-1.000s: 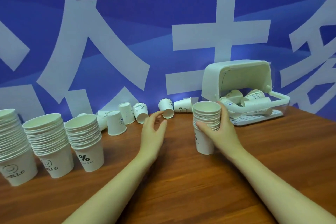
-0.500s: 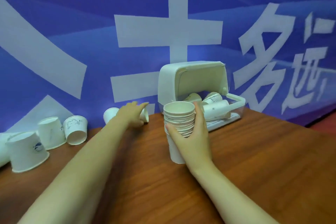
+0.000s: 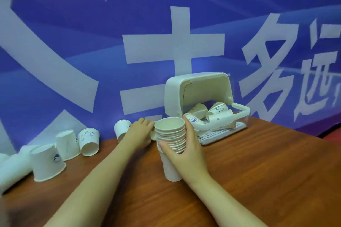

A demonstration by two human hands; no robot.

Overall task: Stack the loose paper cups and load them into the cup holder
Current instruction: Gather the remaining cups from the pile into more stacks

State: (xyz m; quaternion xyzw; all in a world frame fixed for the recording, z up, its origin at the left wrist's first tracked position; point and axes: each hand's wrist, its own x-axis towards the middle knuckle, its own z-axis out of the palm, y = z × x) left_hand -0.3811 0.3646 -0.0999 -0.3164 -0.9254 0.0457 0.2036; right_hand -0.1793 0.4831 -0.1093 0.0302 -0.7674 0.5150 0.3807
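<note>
My right hand [image 3: 186,150] still grips the cup stack [image 3: 170,145], standing on the worktop [image 3: 258,171] just before the cup holder [image 3: 201,105]. My left hand [image 3: 140,133] has stayed at the back, fingers now curled over a loose cup [image 3: 152,134]; whether they grip it I cannot tell. The view has swung leftward, showing more fallen cups [image 3: 88,142].

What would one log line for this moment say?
right hand: grips cup stack | left hand: on loose cup, grip unclear | cup holder: lid open
</note>
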